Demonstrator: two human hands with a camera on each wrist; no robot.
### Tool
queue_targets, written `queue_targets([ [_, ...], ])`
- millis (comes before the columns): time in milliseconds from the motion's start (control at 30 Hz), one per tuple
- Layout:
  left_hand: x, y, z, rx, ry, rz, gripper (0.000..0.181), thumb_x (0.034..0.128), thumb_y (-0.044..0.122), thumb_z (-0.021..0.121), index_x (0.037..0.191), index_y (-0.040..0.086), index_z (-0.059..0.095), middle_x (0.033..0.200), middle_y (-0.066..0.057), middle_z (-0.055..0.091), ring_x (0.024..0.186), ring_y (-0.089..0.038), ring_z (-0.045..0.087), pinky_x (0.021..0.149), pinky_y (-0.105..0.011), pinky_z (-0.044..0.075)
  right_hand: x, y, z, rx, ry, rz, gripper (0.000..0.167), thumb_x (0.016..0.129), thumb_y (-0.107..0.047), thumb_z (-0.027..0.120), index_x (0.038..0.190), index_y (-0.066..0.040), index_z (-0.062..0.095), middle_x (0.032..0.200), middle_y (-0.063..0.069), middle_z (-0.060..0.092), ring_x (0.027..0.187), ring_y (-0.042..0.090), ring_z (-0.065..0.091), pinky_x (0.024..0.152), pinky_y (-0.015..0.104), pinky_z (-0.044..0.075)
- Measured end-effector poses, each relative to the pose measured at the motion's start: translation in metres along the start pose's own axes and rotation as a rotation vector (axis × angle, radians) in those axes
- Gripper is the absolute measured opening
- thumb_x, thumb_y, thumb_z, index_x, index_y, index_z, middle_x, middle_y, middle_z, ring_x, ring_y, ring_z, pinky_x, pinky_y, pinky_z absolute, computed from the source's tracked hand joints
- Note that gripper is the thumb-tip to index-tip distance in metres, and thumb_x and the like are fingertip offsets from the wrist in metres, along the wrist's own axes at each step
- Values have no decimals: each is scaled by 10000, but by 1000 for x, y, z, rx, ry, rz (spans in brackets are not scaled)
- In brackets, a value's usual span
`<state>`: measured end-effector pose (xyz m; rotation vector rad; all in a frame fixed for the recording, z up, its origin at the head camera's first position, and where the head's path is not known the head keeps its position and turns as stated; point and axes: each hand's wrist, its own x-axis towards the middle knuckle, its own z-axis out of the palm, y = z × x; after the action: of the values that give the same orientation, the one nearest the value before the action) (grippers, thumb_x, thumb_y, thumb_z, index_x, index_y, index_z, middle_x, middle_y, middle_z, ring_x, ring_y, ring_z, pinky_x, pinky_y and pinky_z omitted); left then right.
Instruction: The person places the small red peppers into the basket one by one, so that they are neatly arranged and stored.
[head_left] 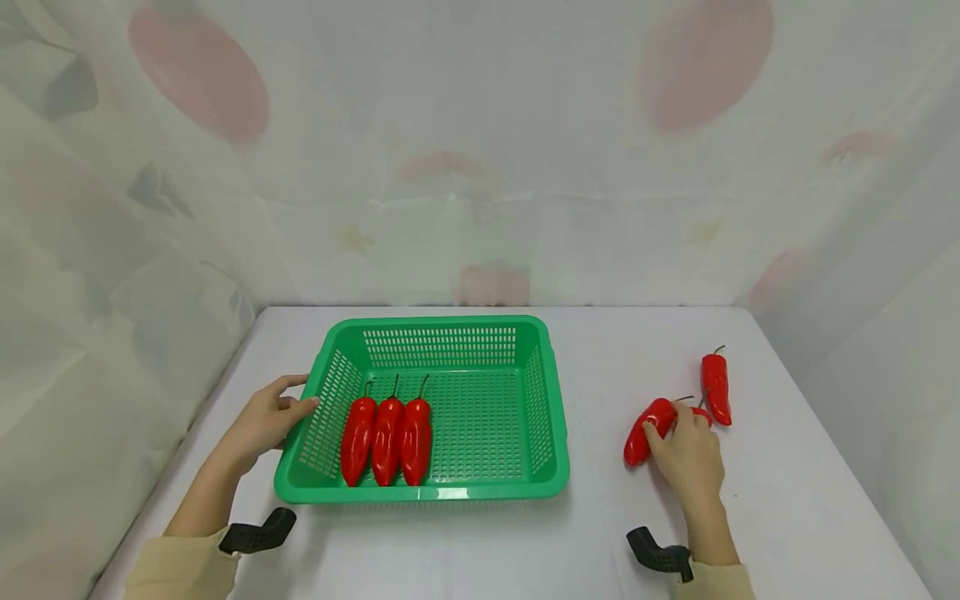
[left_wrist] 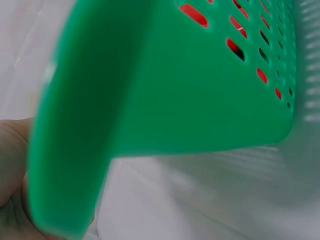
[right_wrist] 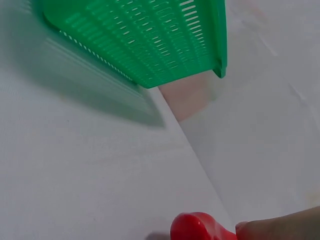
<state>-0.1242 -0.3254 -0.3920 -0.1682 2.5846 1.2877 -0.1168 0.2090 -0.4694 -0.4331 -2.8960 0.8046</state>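
A green plastic basket (head_left: 450, 493) stands left of centre, and three red peppers (head_left: 386, 437) lie side by side in its left half, stems pointing away. My left hand (head_left: 262, 422) holds the basket's left rim, the thumb at the edge; in the left wrist view the rim hides part of the fingers. To the right, my right hand (head_left: 686, 454) pinches a glossy red pepper (head_left: 637, 446) between thumb and fingers. Just past those fingers shows another red pepper (head_left: 702, 413), partly covered by the hand. Behind it lies one more red pepper (head_left: 716, 387) with its stem pointing back.
A white-covered table (head_left: 510, 550) carries everything. A pale patterned curtain (head_left: 480, 167) hangs behind the table and along both sides. Black wrist mounts (head_left: 258, 533) sit at both cuffs.
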Motion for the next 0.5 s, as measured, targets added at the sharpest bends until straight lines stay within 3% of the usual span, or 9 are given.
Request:
queue_targets([
  [133, 0, 0, 0, 1, 7, -3, 676, 933, 334, 529, 1428, 5, 206, 967, -221, 590, 701, -217, 651, 614, -385, 567, 2, 2, 2, -24, -20, -28, 616, 790, -204, 672, 1284, 61, 420, 1145, 316, 473, 1006, 494, 474, 724, 584, 500],
  [333, 0, 1, 1, 3, 12, -4, 679, 933, 336, 529, 1427, 0, 208, 966, -218, 594, 694, -211, 647, 610, -383, 567, 6, -1, 6, -40, -18, -82, 591, 774, -160, 689, 1269, 58, 450, 1056, 290, 558, 918, 438, 544, 673, 529, 525],
  [500, 0, 0, 2, 8, 12, -10, 676, 933, 341, 527, 1428, 6, 212, 975, -217, 596, 697, -208, 645, 615, -385, 568, 8, -6, 8, -25, -36, -78, 556, 791, -156, 671, 1265, 50, 467, 1074, 287, 582, 932, 431, 563, 685, 530, 526],
])
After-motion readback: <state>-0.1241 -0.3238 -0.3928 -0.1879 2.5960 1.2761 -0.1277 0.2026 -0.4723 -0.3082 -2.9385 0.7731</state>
